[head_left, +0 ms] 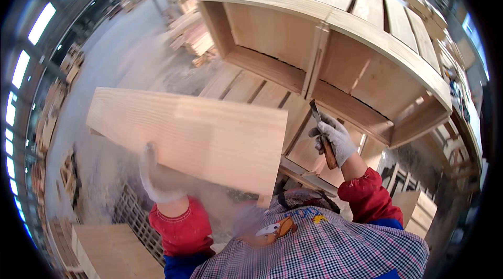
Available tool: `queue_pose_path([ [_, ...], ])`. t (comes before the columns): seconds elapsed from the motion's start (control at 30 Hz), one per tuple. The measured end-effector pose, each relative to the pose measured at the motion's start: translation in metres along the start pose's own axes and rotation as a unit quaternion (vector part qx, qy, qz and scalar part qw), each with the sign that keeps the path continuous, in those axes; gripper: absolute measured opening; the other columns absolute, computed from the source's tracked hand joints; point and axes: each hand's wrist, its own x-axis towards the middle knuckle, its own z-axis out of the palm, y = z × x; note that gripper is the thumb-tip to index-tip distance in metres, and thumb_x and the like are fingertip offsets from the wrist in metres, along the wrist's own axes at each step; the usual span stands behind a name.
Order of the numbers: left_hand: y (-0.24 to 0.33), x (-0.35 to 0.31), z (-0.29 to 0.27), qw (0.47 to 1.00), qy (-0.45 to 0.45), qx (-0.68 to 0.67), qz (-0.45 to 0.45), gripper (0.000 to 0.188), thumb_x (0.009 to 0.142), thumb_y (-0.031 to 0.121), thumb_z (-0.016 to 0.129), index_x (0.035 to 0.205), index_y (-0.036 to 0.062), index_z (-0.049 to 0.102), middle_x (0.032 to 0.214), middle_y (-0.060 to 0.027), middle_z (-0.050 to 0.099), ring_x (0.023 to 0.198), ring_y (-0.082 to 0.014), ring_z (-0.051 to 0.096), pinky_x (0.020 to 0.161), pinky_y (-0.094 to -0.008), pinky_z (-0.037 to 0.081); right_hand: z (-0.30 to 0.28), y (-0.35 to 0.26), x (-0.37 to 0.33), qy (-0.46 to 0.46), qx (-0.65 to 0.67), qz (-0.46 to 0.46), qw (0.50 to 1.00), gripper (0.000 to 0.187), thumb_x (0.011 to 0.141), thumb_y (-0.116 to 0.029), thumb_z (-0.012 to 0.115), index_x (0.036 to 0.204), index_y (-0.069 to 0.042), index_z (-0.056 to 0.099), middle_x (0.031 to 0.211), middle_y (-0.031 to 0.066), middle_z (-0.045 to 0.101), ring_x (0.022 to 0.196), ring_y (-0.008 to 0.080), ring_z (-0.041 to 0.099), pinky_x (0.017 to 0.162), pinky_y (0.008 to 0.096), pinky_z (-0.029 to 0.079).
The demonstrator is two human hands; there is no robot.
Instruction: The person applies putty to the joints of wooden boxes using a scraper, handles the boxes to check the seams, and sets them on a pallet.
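Note:
A wide, pale wooden board (pixel 194 132) is held up in front of me on the left. My left hand (pixel 154 177), in a whitish glove and blurred by motion, grips its near edge, with the fingers behind the board hidden. To the right, my gloved right hand (pixel 335 140) is closed around a wooden-handled tool with a flat dark blade (pixel 328 153), blade pointing up and away from me. Just beyond that hand stands a large wooden frame (pixel 319 64) with two open compartments split by an upright divider.
The frame rests on a slatted wooden surface (pixel 246 88). Stacked planks (pixel 196 35) lie behind at the left. A wooden box (pixel 115 253) and a dark grid crate (pixel 137 211) are at my lower left. More pieces of wood (pixel 416 211) lie at the lower right.

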Motion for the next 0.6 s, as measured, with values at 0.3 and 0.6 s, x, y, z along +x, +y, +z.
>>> queue_pose_path([
  [0.3, -0.08, 0.114, 0.132, 0.944, -0.14, -0.143, -0.262, 0.039, 0.083, 0.028, 0.063, 0.112, 0.0038, 0.054, 0.097, -0.0083, 0.062, 0.08, -0.021, 0.061, 0.061, -0.0308, 0.049, -0.026, 0.006, -0.022, 0.238, 0.097, -0.068, 0.964, 0.046, 0.092, -0.019, 0.05, 0.134, -0.005, 0.037, 0.084, 0.0108, 0.058, 0.053, 0.0147, 0.053, 0.044, 0.0253, 0.043],
  [0.6, -0.134, 0.152, 0.199, 0.907, -0.206, -0.209, -0.302, 0.028, 0.086, 0.02, 0.061, 0.111, 0.0076, 0.059, 0.105, -0.0061, 0.062, 0.093, -0.0204, 0.06, 0.072, -0.0342, 0.051, 0.012, 0.055, -0.049, 0.395, 0.185, -0.107, 0.894, 0.045, 0.093, -0.019, 0.051, 0.134, -0.009, 0.037, 0.083, 0.0108, 0.059, 0.053, 0.0165, 0.054, 0.043, 0.0278, 0.045],
])
